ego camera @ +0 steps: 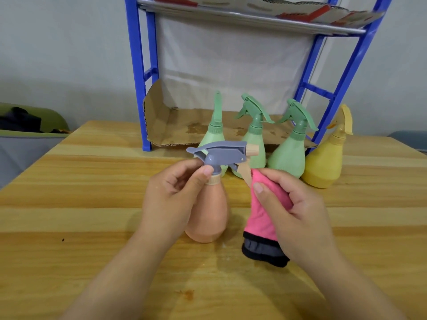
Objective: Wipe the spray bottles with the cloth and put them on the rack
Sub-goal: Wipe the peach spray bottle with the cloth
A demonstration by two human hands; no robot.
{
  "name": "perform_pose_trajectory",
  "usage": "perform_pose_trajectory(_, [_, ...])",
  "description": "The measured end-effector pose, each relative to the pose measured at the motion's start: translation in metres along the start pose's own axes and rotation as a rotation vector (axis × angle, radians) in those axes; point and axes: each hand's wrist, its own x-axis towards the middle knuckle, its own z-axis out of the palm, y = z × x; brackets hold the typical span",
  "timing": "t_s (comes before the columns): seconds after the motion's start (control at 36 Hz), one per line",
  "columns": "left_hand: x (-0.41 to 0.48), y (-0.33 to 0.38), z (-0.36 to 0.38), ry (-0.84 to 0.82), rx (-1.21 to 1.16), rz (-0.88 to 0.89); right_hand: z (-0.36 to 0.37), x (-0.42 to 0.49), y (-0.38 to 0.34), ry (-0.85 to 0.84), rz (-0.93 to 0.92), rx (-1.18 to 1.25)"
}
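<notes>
My left hand grips the neck of a peach spray bottle with a grey trigger head, held upright just over the wooden table. My right hand holds a pink cloth with a dark grey and black end, its tip touching the bottle's trigger lever. Behind them stand three green spray bottles and one yellow spray bottle in a row. The blue rack rises at the table's far side.
A sheet of stained cardboard lines the rack's bottom shelf; more cardboard lies on the upper shelf. A green and grey sofa with dark items sits beyond the table's left edge.
</notes>
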Motion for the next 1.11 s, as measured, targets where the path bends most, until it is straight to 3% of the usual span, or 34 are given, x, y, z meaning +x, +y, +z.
perform_pose_trajectory(0.19, [-0.001, -0.009, -0.001, 0.130, 0.079, 0.038, -0.005, -0.013, 0.003, 0.008, -0.014, 0.007])
perform_pose_trajectory(0.28, [0.000, -0.010, -0.001, 0.185, 0.155, 0.139, -0.005, -0.013, 0.000, -0.007, -0.051, 0.009])
perform_pose_trajectory(0.44, [-0.001, -0.002, -0.003, 0.063, 0.135, 0.204, 0.002, -0.013, -0.007, -0.117, -0.127, -0.033])
perform_pose_trajectory(0.64, [-0.001, 0.005, -0.003, -0.031, 0.189, 0.091, 0.001, -0.009, -0.002, -0.035, -0.080, -0.068])
perform_pose_trajectory(0.92, [0.005, 0.002, -0.017, -0.057, -0.252, 0.051, -0.003, -0.012, 0.008, 0.052, 0.064, -0.057])
perform_pose_trajectory(1.11, [0.003, -0.005, -0.016, -0.127, -0.346, -0.036, 0.006, -0.004, -0.002, 0.159, -0.018, -0.026])
